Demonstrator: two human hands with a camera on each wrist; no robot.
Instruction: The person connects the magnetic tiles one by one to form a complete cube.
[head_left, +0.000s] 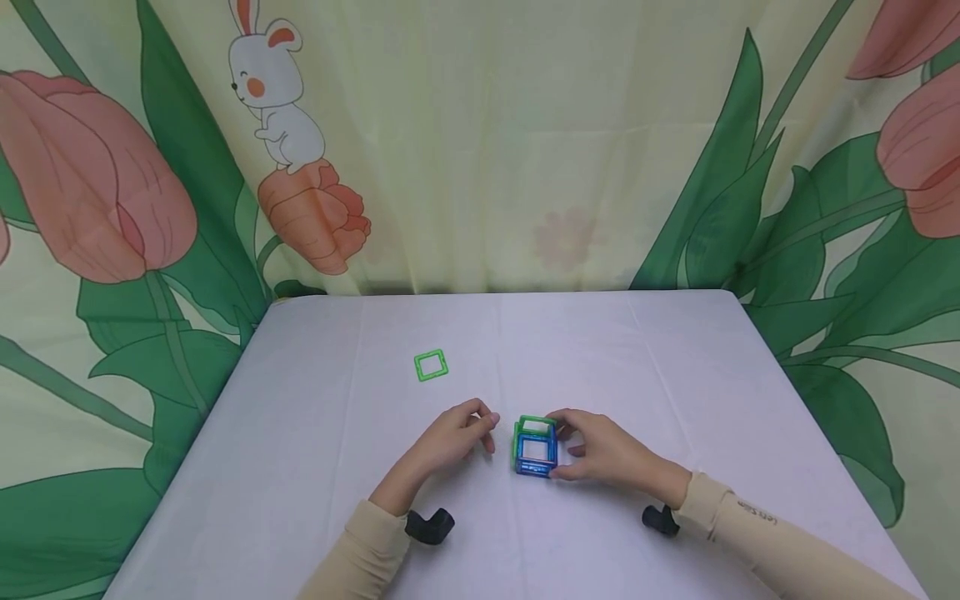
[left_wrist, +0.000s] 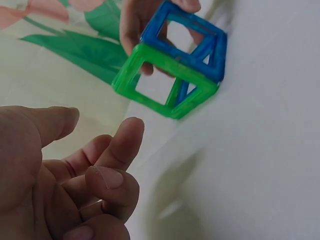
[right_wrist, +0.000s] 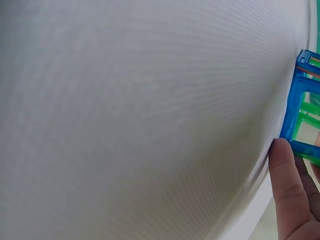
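A small cube of blue and green square frames (head_left: 536, 447) stands on the white table (head_left: 675, 367) near the front middle. My right hand (head_left: 600, 454) holds it from the right, thumb and fingers curled on its sides. The left wrist view shows the cube (left_wrist: 172, 70) with the right hand's fingers (left_wrist: 132, 25) behind it. In the right wrist view a finger (right_wrist: 287, 190) touches the cube's blue edge (right_wrist: 295, 110). My left hand (head_left: 457, 437) rests just left of the cube, fingers loosely curled, holding nothing (left_wrist: 75, 185). A loose green square frame (head_left: 431, 366) lies farther back to the left.
A curtain printed with tulips and a rabbit (head_left: 273, 92) hangs behind the table. Black wrist camera mounts (head_left: 430, 525) show at both sleeves. The table's edges fall off at left and right.
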